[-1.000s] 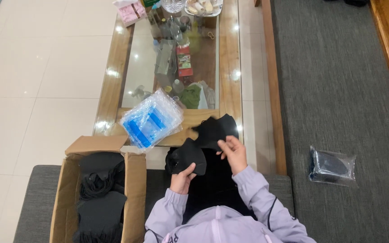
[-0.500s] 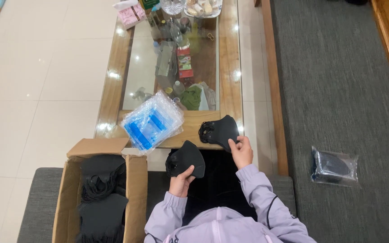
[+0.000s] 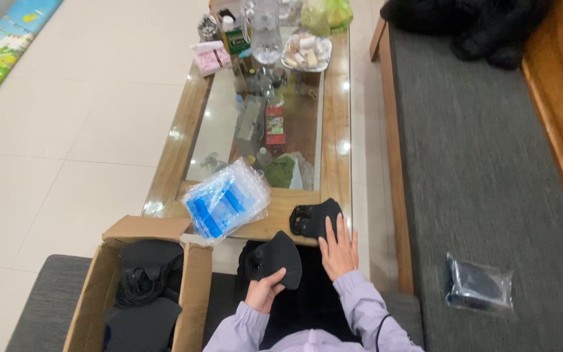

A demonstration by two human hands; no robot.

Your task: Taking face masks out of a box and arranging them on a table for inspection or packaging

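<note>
Sorting of black face masks appears to be the step in hand, judged from how the pieces lie. Left hand [image 3: 265, 290], at 6 o'clock in the view, is closed in a pinch on one black mask [image 3: 278, 259], thumb over its lower edge, holding it up above the lap. Right hand [image 3: 339, 248] is spread flat, fingers straight and apart, with the fingertips touching a second black mask [image 3: 315, 218] that lies on the near wooden edge of the table [image 3: 337, 124]; it grips nothing. This second mask sits at 12 o'clock from the right hand, and at 3 o'clock from a stack of clear bags with blue strips [image 3: 225, 202] lying on the same table edge. Cardboard box [image 3: 96, 287], at 9 o'clock from the left hand, stands open with more black items inside; their exact kind cannot be told. One sealed packet with dark contents [image 3: 478, 285] lies on the grey sofa [image 3: 490, 163], at 3 o'clock, well apart from both hands. Judgement: the next move calls for the flat hand to close on the table mask, or release it, while the held mask needs a bag within reach.
</note>
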